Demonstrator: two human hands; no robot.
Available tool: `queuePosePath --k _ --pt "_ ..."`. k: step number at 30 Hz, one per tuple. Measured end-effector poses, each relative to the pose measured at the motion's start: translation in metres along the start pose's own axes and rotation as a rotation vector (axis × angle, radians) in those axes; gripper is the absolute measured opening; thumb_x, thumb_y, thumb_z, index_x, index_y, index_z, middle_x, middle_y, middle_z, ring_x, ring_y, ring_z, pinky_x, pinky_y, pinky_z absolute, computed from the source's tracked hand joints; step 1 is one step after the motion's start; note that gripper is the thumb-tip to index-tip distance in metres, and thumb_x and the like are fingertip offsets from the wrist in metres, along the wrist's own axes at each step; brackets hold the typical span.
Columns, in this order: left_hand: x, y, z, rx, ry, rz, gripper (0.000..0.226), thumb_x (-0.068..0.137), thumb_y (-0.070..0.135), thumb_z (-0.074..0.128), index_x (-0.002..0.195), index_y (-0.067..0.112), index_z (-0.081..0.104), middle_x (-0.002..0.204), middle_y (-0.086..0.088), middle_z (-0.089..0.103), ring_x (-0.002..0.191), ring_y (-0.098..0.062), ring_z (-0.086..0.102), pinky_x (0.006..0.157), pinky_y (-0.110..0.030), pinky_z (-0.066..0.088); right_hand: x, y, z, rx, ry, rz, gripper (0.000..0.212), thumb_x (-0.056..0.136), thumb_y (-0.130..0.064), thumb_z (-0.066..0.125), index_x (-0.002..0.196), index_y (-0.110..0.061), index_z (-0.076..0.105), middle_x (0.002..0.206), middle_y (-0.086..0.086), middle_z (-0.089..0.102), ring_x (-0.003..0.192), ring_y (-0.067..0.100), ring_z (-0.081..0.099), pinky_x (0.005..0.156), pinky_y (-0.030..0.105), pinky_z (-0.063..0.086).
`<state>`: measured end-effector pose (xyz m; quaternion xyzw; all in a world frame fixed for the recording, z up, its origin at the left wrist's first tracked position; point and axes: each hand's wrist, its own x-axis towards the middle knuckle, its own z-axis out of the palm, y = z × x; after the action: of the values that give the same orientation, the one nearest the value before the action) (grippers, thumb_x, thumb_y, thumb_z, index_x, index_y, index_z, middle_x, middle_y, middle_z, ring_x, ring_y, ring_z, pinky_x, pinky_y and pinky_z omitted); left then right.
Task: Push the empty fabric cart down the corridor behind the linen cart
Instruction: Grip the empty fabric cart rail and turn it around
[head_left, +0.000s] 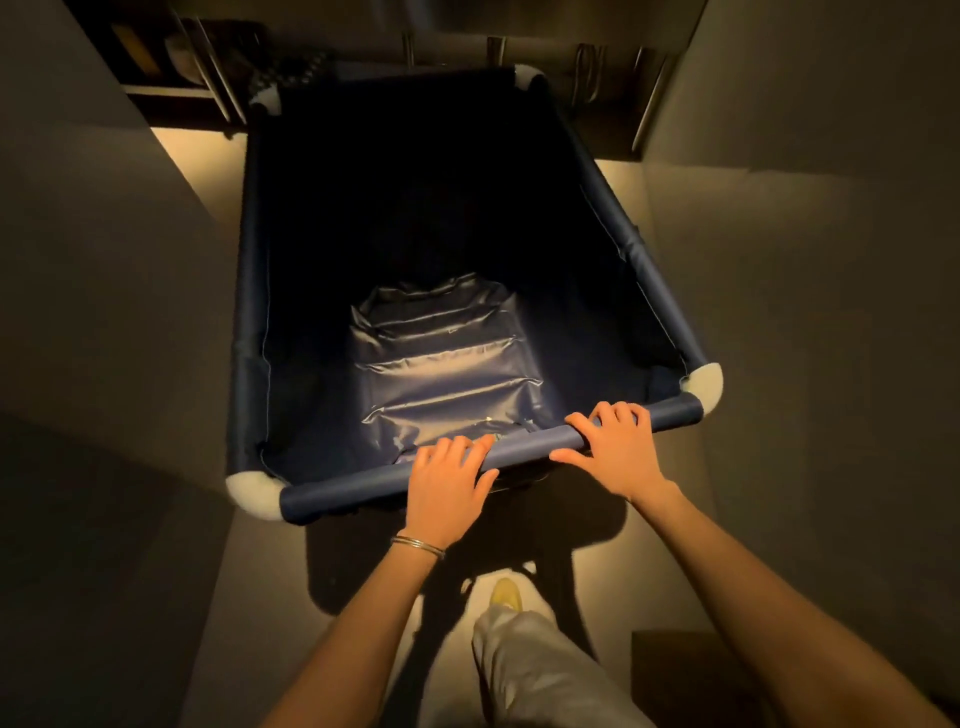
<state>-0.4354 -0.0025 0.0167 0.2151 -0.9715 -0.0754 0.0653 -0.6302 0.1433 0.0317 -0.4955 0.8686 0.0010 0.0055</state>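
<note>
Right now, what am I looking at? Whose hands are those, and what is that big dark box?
The camera sits on a person's head and looks down, so these are that person's own arms. The big dark box is a fabric cart, blue cloth with white padded corners, and it is empty inside. The left hand, with a bracelet on its wrist, and the right hand both rest over the near rail. At the bottom you see a leg and a shoe. Walls stand close on both sides. Farther ahead are metal shelves.
</note>
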Motion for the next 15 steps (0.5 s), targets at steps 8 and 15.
queuePosePath --k 8,15 --pt "-0.088 0.072 0.004 -0.007 -0.015 0.094 0.05 0.085 0.045 0.032 0.117 0.016 0.056 0.088 -0.002 0.066 0.077 -0.022 0.06 0.058 -0.031 0.048 -0.103 0.005 -0.011 -0.049 -0.121 0.056 0.089 0.071 -0.086 0.007 0.106 -0.025 0.061 0.095 0.015 0.06 0.095 0.036 0.052 0.093 0.049 0.029" --pt "-0.163 0.132 0.004 -0.087 -0.011 0.107 0.048 0.086 0.043 0.033 0.116 0.015 0.058 0.087 -0.002 0.064 0.077 -0.019 0.06 0.059 -0.028 0.048 -0.198 0.01 -0.013 -0.09 -0.2 0.068 0.084 0.075 -0.082 0.011 0.109 -0.024 0.061 0.1 0.016 0.06 0.099 0.037 0.053 0.098 0.05 0.028"
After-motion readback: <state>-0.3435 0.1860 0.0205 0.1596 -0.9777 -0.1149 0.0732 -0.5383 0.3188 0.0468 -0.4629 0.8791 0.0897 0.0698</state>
